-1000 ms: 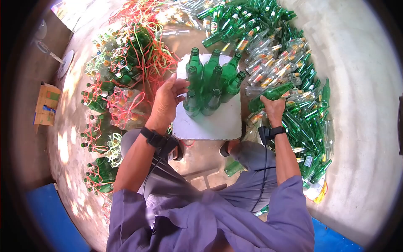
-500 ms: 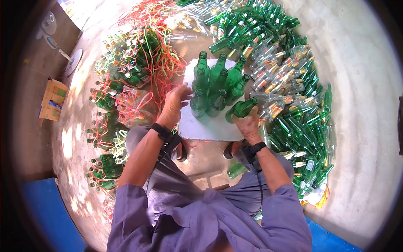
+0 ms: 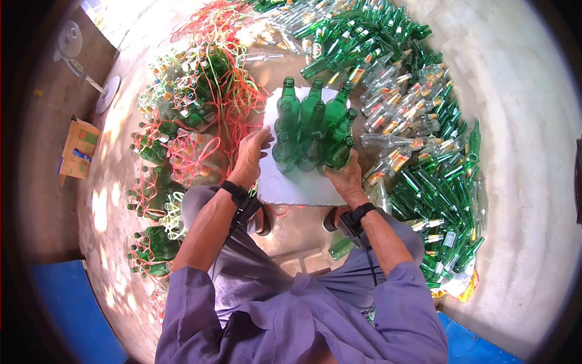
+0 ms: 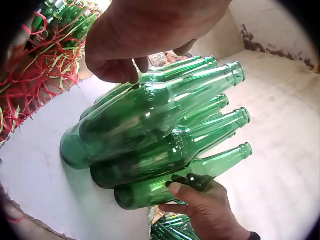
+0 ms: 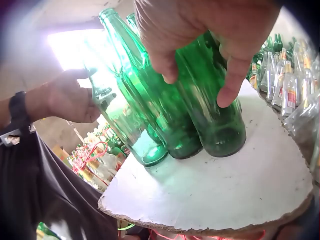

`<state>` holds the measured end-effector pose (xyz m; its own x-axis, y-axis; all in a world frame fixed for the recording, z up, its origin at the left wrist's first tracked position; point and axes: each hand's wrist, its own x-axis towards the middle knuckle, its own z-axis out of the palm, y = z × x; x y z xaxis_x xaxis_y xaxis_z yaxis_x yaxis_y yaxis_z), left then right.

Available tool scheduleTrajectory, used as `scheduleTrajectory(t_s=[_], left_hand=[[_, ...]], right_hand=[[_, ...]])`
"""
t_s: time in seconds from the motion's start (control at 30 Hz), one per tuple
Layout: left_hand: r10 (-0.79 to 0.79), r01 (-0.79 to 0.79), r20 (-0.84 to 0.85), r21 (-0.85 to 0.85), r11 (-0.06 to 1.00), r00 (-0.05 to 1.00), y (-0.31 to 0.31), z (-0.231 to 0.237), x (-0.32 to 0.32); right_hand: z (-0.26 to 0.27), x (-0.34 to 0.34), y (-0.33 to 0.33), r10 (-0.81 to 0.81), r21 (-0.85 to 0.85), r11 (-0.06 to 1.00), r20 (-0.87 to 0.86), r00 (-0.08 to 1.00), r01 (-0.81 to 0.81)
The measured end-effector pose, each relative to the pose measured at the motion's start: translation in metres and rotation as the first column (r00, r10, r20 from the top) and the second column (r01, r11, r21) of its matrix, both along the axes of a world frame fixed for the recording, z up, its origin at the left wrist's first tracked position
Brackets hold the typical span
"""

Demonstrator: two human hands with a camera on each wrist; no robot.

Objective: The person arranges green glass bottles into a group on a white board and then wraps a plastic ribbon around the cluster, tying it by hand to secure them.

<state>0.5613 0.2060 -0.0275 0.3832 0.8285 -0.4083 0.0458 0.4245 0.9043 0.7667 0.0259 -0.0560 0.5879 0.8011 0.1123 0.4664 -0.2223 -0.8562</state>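
Observation:
Several green glass bottles stand upright in a tight cluster on a white board-like top in front of the person. With thumb and fingers round it, the right hand grips one green bottle at the cluster's near right corner. That bottle's base is at the white surface, close beside its neighbour. The left hand is to the left of the cluster, fingers loosely bent and holding nothing. In the left wrist view its fingertips overlap the nearest bottle.
Loose green and clear bottles lie heaped along the right and far side. Bundles of bottles tied with red and green strips stand at the left. Farther left are a cardboard box and a fan.
The right hand has brought a green bottle from the heap on the right to the cluster's near right corner, turning it upright. The left hand has stayed beside the cluster.

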Motion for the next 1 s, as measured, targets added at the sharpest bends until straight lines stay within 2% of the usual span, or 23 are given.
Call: scheduleTrajectory(t_s=[0.17,0.23,0.27,0.33,0.37,0.4,0.43,0.47,0.57,0.6,0.63,0.7,0.73,0.77,0.8,0.83,0.87,0.9,0.93,1.0], left_hand=[[-0.002,0.002,-0.036,0.0,1.0,0.999,0.002,-0.011,0.004],[0.056,-0.057,-0.018,-0.035,0.998,0.998,0.003,-0.017,0.006],[0.047,-0.048,-0.028,-0.051,0.998,0.998,0.004,-0.02,0.007],[0.043,-0.039,0.034,-0.111,0.993,0.998,0.01,-0.035,0.007],[0.055,-0.044,0.072,-0.149,0.988,0.996,0.013,-0.046,0.007],[0.059,-0.048,0.07,-0.144,0.988,0.996,0.011,-0.046,0.007],[0.068,-0.06,0.036,-0.186,0.981,0.997,0.007,-0.046,0.011],[0.074,-0.072,0.003,-0.228,0.971,0.997,0.004,-0.046,0.014],[0.02,-0.011,0.044,-0.189,0.982,0.999,0.004,-0.07,0.021],[-0.085,0.118,0.148,-0.229,0.966,0.985,0.01,-0.076,0.016],[-0.086,0.119,0.146,-0.233,0.965,0.986,0.014,-0.083,0.018],[-0.026,0.105,0.293,-0.26,0.96,0.956,0.02,-0.085,0.025],[-0.025,0.105,0.291,-0.262,0.959,0.956,0.019,-0.082,0.027],[-0.037,0.129,0.369,-0.23,0.965,0.929,0.017,-0.08,0.029],[-0.049,0.151,0.444,-0.197,0.969,0.895,0.012,-0.069,0.032],[-0.049,0.153,0.442,-0.203,0.967,0.896,0.007,-0.06,0.035],[0.015,0.094,0.423,-0.236,0.967,0.906,0.001,-0.051,0.037],[0.079,0.034,0.402,-0.267,0.963,0.912,-0.003,-0.049,0.038],[0.079,0.035,0.398,-0.273,0.961,0.914,-0.004,-0.048,0.039],[0.077,0.053,0.436,-0.277,0.959,0.897,-0.004,-0.047,0.038]], right_hand=[[-0.007,-0.001,-0.001,-0.029,0.039,0.999,0.021,0.999,0.028],[-0.011,-0.006,-0.001,-0.092,-0.07,0.993,0.079,0.993,0.098],[-0.019,-0.006,-0.002,-0.089,-0.059,0.994,0.078,0.993,0.094],[-0.034,-0.004,-0.004,-0.13,-0.057,0.99,-0.038,0.991,0.128],[-0.037,-0.005,-0.006,-0.125,-0.05,0.991,-0.042,0.991,0.123],[-0.036,-0.005,-0.007,-0.121,-0.097,0.991,-0.334,0.935,0.093],[-0.033,-0.004,-0.008,-0.121,-0.134,0.99,-0.594,0.795,0.05],[-0.042,-0.001,-0.007,-0.116,-0.128,0.991,-0.593,0.796,0.049],[-0.074,0.008,-0.005,-0.067,-0.093,0.995,-0.539,0.84,0.02],[-0.076,0.008,-0.005,-0.036,-0.076,0.997,-0.476,0.879,0.0],[-0.077,0.009,-0.005,-0.005,-0.061,0.998,-0.409,0.913,-0.022],[-0.075,0.006,-0.002,0.011,-0.02,1.0,-0.421,0.907,-0.021],[-0.071,0.006,-0.001,0.029,0.025,0.999,-0.431,0.902,-0.02],[-0.067,0.007,0.0,0.026,0.021,1.0,-0.433,0.901,-0.019],[-0.061,0.008,0.0,0.053,0.042,0.998,-0.515,0.855,-0.036],[-0.061,0.011,0.0,0.079,0.064,0.997,-0.593,0.802,-0.05],[-0.063,0.012,0.002,0.073,0.058,0.997,-0.596,0.8,-0.047],[-0.067,0.014,0.004,0.075,0.043,0.997,-0.535,0.841,-0.062],[-0.072,0.016,0.005,0.08,0.027,0.997,-0.472,0.878,-0.076],[-0.077,0.02,0.007,0.095,0.031,0.995,-0.487,0.868,-0.091]])
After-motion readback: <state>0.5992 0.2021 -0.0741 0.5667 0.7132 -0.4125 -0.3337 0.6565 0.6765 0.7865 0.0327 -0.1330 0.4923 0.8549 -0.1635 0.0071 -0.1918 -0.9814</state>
